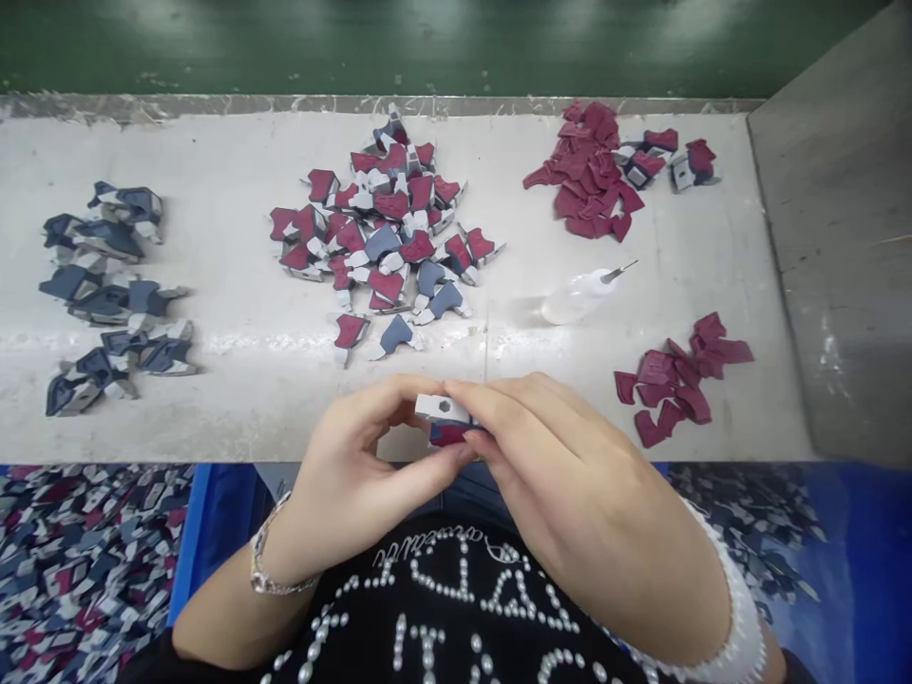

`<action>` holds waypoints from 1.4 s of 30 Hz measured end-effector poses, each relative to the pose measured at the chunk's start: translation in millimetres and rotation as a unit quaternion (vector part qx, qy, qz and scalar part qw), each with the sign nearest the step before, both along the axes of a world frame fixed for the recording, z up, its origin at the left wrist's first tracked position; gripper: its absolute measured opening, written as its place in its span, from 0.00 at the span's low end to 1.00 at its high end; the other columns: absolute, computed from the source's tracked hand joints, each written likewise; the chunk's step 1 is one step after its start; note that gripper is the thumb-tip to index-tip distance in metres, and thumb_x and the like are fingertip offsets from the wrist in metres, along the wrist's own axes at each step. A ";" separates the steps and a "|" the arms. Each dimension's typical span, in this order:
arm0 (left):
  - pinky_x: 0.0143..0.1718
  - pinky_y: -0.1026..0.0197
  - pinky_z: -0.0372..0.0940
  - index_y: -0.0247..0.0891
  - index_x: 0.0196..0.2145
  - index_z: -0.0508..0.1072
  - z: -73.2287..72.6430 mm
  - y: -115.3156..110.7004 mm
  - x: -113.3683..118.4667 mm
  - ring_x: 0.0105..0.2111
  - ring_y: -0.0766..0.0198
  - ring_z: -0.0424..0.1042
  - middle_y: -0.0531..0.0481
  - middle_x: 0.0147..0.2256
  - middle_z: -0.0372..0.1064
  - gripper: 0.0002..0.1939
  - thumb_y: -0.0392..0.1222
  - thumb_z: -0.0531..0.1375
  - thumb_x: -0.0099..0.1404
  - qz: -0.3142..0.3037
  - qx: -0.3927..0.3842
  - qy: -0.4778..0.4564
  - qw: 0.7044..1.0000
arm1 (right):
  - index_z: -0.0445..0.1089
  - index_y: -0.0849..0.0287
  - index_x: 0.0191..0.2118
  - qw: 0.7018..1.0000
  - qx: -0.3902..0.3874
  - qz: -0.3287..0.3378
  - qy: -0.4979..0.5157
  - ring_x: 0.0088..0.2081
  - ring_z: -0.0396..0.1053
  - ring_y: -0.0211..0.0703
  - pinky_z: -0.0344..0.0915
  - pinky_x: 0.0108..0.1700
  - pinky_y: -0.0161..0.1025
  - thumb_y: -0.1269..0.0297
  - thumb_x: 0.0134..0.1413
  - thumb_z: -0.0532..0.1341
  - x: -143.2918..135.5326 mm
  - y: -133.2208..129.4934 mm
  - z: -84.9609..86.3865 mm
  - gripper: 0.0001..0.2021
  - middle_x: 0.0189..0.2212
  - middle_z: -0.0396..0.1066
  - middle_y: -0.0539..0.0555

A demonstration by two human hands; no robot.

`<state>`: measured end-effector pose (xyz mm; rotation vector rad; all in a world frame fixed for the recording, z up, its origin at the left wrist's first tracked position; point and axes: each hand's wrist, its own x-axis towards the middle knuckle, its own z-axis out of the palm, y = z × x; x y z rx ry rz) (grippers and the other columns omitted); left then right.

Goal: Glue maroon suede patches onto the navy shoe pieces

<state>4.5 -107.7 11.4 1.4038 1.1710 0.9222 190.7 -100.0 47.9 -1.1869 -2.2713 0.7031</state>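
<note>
Between both hands, close to the bench's front edge, is a small plastic part (443, 408) with a light grey block, a hexagonal hole and a dark red face. My left hand (381, 461) pinches it from the left, thumb below and fingers above. From the right, my right hand (552, 465) grips the same part, its fingers covering that end. Just beyond the hands lies a heap of grey parts with dark red or blue faces (385, 228). A small clear bottle with a thin metal needle tip (580, 294) lies beyond my right hand.
Blue-grey parts (114, 285) lie at the bench's left. Dark red pieces sit in a back pile (591, 171) and a front-right pile (684, 375). Few assembled parts (645, 157) rest back right. Below are a filled bin (85, 570) and a blue bin (819, 570). A metal wall (833, 237) bounds the right.
</note>
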 end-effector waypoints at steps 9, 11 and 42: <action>0.38 0.67 0.72 0.43 0.47 0.74 -5.7 -6.5 4.9 0.34 0.68 0.76 0.55 0.37 0.76 0.20 0.28 0.69 0.59 0.020 0.067 -0.024 0.997 | 0.70 0.70 0.54 0.997 -0.041 0.036 0.058 0.42 0.67 0.43 0.67 0.47 0.41 0.82 0.65 0.52 5.9 3.3 -1.8 0.16 0.40 0.74 0.56; 0.36 0.67 0.71 0.42 0.45 0.74 -6.9 -5.2 4.7 0.34 0.68 0.75 0.55 0.35 0.76 0.18 0.29 0.69 0.59 0.015 0.080 -0.016 0.997 | 0.68 0.69 0.55 0.995 -0.059 0.048 0.068 0.43 0.67 0.42 0.67 0.48 0.39 0.83 0.64 0.52 8.3 4.6 -3.0 0.17 0.42 0.74 0.56; 0.28 0.66 0.63 0.38 0.39 0.72 12.2 -3.0 1.1 0.27 0.69 0.67 0.55 0.29 0.68 0.05 0.33 0.63 0.64 -0.071 0.050 0.110 0.990 | 0.70 0.60 0.50 0.993 -0.115 -0.030 0.018 0.41 0.71 0.39 0.66 0.42 0.37 0.70 0.66 0.56 7.7 -9.1 1.7 0.10 0.38 0.73 0.51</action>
